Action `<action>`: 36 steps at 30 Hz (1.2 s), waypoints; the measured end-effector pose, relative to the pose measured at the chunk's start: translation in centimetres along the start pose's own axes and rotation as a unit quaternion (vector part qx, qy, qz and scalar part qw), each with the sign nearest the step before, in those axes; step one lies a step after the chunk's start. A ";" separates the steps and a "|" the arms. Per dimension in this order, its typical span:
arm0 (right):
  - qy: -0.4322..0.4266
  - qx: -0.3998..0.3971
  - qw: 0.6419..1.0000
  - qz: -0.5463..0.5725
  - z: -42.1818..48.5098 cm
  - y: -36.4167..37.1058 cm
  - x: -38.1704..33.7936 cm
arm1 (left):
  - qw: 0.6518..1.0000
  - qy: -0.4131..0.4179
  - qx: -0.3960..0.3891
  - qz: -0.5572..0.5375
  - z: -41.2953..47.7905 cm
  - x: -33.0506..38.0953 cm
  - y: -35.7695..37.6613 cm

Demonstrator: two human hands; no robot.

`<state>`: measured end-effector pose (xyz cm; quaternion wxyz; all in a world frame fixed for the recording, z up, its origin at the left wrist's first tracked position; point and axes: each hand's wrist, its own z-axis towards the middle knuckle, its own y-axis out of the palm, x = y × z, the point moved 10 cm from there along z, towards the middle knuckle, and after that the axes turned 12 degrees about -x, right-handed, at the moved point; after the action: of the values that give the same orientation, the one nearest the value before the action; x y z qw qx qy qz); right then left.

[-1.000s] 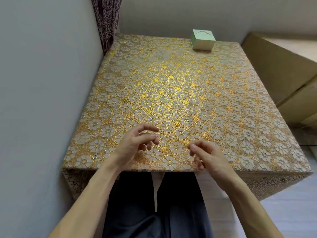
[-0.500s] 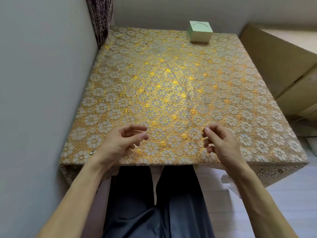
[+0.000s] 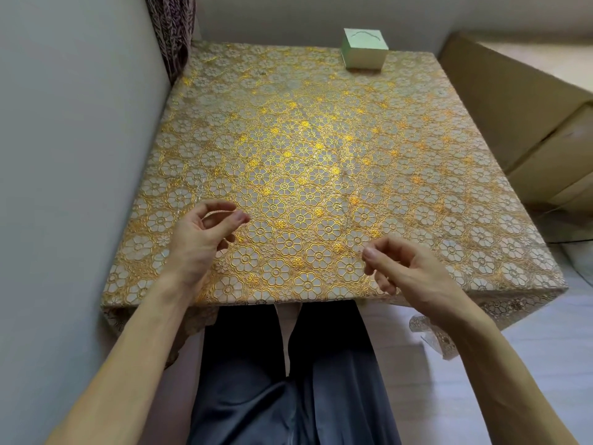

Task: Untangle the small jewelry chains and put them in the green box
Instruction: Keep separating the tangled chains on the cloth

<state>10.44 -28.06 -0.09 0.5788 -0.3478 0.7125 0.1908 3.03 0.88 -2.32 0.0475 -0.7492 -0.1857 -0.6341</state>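
head | green box far edge | cardboard boxes right of table

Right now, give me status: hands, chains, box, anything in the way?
Left hand and right hand pinched, held apart above near table edge; chain too fine to see. Green box closed, far edge. Tablecloth between shows no obstacle.

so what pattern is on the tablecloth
Gold flower outlines on a pale ground across the tablecloth, seen from the head view.
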 end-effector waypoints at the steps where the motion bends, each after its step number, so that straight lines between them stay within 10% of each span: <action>1: -0.003 0.006 1.000 -0.009 -0.2 -0.2 -0.4 | 1.000 0.003 0.004 0.006 0.0 0.0 0.0; 14: -0.037 0.016 0.999 -0.002 -0.2 -1.0 -6.0 | 0.967 0.052 -0.002 0.249 5.6 2.2 3.8; 20: -0.023 -0.004 0.990 0.141 1.9 0.0 -8.3 | 0.942 0.038 -0.128 0.307 8.2 4.2 11.3; 27: -0.004 0.052 0.968 0.245 3.4 -0.5 -8.0 | 0.974 0.048 -0.200 0.092 0.5 2.5 15.0; 36: 0.011 0.037 0.963 0.265 3.5 1.8 -6.5 | 0.960 0.051 -0.227 0.153 0.1 1.1 14.5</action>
<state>12.16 -22.73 5.04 0.5118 -0.1264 0.7924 0.3069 8.17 -12.34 1.10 -0.0179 -0.7263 0.0829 -0.6821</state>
